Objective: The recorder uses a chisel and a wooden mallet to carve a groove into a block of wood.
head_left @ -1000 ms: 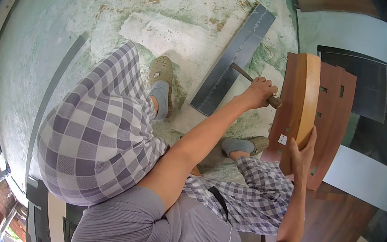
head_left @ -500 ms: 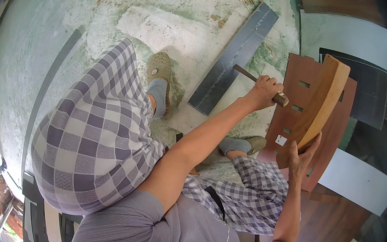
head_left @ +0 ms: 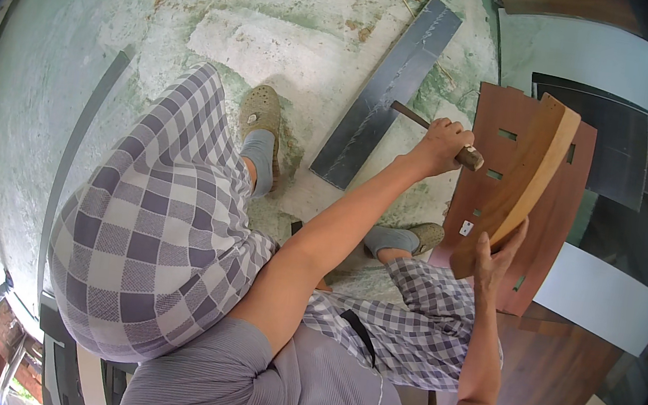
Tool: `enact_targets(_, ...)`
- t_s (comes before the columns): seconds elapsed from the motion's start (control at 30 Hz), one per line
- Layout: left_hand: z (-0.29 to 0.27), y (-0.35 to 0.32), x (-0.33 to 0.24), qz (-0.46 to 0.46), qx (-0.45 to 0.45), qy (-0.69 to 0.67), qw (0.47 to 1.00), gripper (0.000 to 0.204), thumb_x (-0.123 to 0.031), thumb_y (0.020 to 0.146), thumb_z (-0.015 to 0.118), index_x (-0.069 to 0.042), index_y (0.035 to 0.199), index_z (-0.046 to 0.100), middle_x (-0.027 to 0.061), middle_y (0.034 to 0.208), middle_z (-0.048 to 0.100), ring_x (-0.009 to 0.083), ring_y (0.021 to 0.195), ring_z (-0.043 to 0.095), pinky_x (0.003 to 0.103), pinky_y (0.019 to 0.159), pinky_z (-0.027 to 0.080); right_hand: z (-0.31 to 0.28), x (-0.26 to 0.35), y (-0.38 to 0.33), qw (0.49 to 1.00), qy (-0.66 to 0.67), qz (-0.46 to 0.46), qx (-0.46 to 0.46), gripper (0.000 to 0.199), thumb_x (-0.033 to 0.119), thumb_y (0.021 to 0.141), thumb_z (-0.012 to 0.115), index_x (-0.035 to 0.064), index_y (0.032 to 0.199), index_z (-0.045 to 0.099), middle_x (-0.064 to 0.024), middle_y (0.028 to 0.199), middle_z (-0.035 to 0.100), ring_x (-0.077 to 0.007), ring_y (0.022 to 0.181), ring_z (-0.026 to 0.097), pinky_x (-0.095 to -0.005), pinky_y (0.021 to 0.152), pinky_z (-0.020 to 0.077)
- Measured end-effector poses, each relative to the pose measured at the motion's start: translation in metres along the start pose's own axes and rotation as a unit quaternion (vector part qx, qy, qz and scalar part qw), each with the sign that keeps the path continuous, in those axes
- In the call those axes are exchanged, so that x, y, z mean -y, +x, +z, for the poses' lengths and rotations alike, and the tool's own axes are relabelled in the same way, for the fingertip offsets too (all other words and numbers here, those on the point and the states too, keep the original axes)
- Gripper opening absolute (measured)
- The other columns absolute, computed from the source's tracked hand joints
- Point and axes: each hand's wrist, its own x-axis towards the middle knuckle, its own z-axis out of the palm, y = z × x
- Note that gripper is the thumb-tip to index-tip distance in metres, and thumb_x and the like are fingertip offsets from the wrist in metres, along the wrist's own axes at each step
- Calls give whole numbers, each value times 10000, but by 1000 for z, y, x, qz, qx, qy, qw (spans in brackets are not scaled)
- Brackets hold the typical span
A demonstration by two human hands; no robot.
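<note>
My left hand (head_left: 438,146) is closed round the wooden handle of a chisel (head_left: 411,115). The butt of its handle pokes out to the right, and its dark narrow blade points left over a grey board. In my right hand (head_left: 498,262) is a thick, slightly curved wooden block (head_left: 531,179), held by its lower end and tilted with the far end up. Thumb and fingers wrap its edges. The chisel and the block are apart. Behind the block stands a red-brown panel (head_left: 482,153) with several rectangular slots, partly hidden by the block.
The grey board (head_left: 386,93) lies on the stained floor (head_left: 271,42) between my feet and the panel. Several sheets lean or lie at right, among them a white board (head_left: 603,298) and a dark brown one (head_left: 544,383). A long grey strip (head_left: 81,140) runs along the left.
The view has shifted a little. The wooden block and my right hand sit slightly further left, the block's far end a touch lower. Both grips are the same.
</note>
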Motion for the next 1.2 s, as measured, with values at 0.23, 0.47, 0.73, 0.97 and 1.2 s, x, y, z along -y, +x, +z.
enact_targets(0.23, 2, -3, 9, -7, -15, 23, 1000, 341, -106, 612, 722, -131, 913, 563, 92, 882, 568, 323, 898, 532, 427, 840, 407, 14, 9, 2, 988, -25, 26, 151, 837, 160, 772, 635, 17, 1456, 174, -223, 1414, 330, -324, 1318, 346, -402, 1077, 303)
enact_targets(0.47, -13, 10, 3, -6, -62, -14, 998, 318, -118, 634, 721, -115, 909, 563, 87, 880, 572, 298, 882, 537, 413, 825, 413, 16, 29, 3, 996, 60, 39, 57, 882, 152, 771, 631, 32, 1470, 107, -208, 1429, 278, -321, 1316, 339, -413, 1073, 313)
enact_targets(0.73, -16, 7, -3, 10, -58, 12, 998, 293, -133, 639, 738, -115, 876, 566, 48, 848, 574, 260, 882, 542, 390, 824, 408, 9, 34, 6, 992, 8, 37, 119, 830, 181, 791, 636, 14, 1459, 172, -227, 1415, 327, -328, 1312, 358, -398, 1066, 323)
enact_targets(0.97, -21, 10, 2, -23, -80, -9, 996, 370, -137, 626, 753, -103, 942, 564, 93, 915, 567, 314, 921, 528, 425, 848, 407, 21, 28, 7, 986, 49, 62, 150, 877, 208, 798, 643, 36, 1473, 110, -224, 1405, 322, -334, 1293, 372, -424, 1054, 334)
enact_targets(1.2, -22, 2, 0, -40, -51, -34, 997, 472, -68, 584, 773, -86, 991, 535, 109, 988, 550, 340, 975, 504, 448, 878, 396, 18, 38, 12, 985, 3, 68, 161, 843, 292, 775, 640, 4, 1447, 221, -236, 1379, 379, -340, 1270, 410, -405, 1039, 350)
